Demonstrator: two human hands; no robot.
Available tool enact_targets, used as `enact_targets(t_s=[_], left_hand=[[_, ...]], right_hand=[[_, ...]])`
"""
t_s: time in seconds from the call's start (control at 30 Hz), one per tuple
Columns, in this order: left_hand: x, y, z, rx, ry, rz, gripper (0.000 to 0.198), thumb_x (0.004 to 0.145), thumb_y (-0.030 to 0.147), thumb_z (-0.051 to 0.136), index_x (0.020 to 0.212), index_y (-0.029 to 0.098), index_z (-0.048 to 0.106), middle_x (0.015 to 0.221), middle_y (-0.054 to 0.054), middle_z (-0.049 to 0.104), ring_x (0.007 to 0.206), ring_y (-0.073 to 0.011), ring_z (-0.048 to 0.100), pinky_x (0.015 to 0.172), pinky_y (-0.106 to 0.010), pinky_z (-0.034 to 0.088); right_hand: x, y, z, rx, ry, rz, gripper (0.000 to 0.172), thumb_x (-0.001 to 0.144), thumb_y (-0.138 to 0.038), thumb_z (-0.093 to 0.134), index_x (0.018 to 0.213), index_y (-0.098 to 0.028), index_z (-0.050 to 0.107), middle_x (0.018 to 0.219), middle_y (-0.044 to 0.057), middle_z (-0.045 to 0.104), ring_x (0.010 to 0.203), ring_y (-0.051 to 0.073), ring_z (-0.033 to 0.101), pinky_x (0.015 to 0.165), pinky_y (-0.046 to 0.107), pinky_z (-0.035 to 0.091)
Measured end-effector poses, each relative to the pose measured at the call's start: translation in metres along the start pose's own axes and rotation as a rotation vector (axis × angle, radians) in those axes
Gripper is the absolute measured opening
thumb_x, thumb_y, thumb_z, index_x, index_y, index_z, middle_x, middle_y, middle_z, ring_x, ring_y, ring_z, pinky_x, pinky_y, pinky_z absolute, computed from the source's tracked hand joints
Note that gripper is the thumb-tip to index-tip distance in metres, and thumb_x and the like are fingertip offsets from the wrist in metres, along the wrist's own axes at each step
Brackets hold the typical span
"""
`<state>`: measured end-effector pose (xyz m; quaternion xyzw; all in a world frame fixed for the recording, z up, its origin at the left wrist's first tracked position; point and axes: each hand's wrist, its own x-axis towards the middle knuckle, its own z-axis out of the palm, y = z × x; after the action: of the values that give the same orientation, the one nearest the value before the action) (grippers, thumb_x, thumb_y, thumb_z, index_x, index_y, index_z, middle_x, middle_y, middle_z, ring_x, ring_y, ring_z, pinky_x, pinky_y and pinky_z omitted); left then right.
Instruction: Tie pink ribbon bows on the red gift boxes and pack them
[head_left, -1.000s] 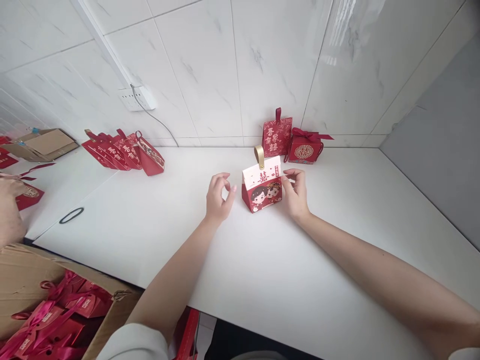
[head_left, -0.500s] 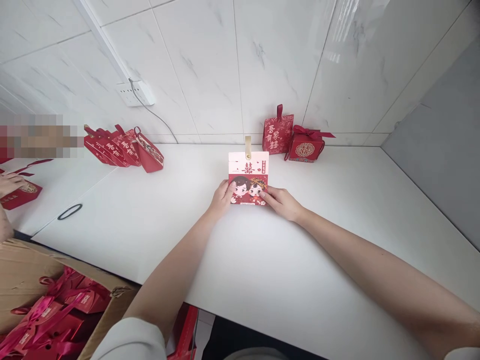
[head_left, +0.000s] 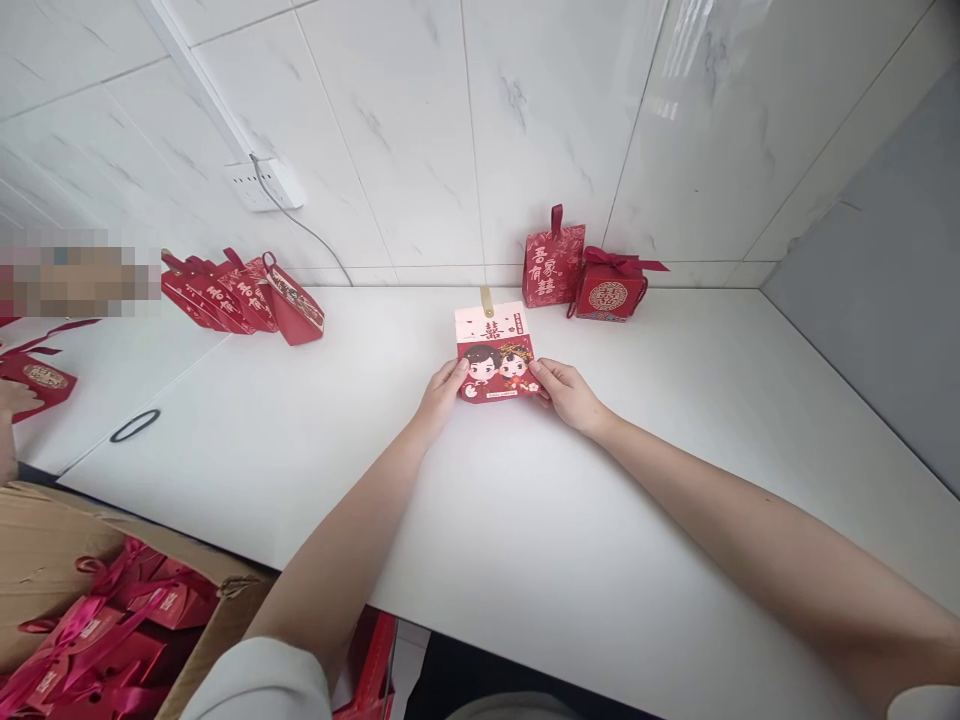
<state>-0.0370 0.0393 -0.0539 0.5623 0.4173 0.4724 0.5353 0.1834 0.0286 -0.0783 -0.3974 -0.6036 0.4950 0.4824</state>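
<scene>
A red and pink gift box (head_left: 495,350) with two cartoon figures and a gold strap on top is held at the middle of the white table. My left hand (head_left: 442,393) grips its left side, thumb on the front. On its right side my right hand (head_left: 568,392) is closed, thumb at the lower right of the front; the fingers behind are partly hidden. Behind it, against the wall, stand a red gift bag box (head_left: 553,268) with a ribbon loop and a square red box (head_left: 609,293) with a bow.
Several red boxes (head_left: 244,295) lean in a row at the back left. A black oval ring (head_left: 135,425) lies on the table (head_left: 315,440). Lower left, a cardboard carton (head_left: 45,530) holds red ribboned boxes. A co-worker's hand (head_left: 11,400) touches another red box (head_left: 45,383).
Both hands have tilted the gift box back and turned it slightly, with its strap now lower. The right hand has shifted toward the box's edge. At far left, the co-worker's hand has moved.
</scene>
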Motion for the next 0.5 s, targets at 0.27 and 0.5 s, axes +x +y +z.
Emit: enact_targets(t_s=[0.27, 0.5], left_hand=[[0.0, 0.003, 0.0, -0.007, -0.015, -0.046, 0.055, 0.084, 0.06, 0.06, 0.114, 0.014, 0.07, 0.117, -0.011, 0.072, 0.11, -0.0261, 0.066, 0.099, -0.037, 0.047], [0.0, 0.009, 0.0, 0.05, -0.015, -0.15, 0.06, 0.082, 0.063, 0.061, 0.119, 0.016, 0.067, 0.123, -0.011, 0.07, 0.114, -0.0277, 0.064, 0.1, -0.039, 0.047]], right_hand=[[0.0, 0.0, 0.001, 0.034, 0.034, 0.015, 0.053, 0.086, -0.07, 0.052, 0.064, -0.023, 0.04, 0.051, -0.006, 0.039, 0.044, 0.01, 0.034, 0.045, 0.027, 0.024], [-0.003, -0.004, -0.001, 0.05, 0.028, -0.039, 0.047, 0.086, -0.067, 0.055, 0.072, -0.022, 0.046, 0.066, -0.003, 0.05, 0.061, 0.013, 0.047, 0.059, 0.028, 0.041]])
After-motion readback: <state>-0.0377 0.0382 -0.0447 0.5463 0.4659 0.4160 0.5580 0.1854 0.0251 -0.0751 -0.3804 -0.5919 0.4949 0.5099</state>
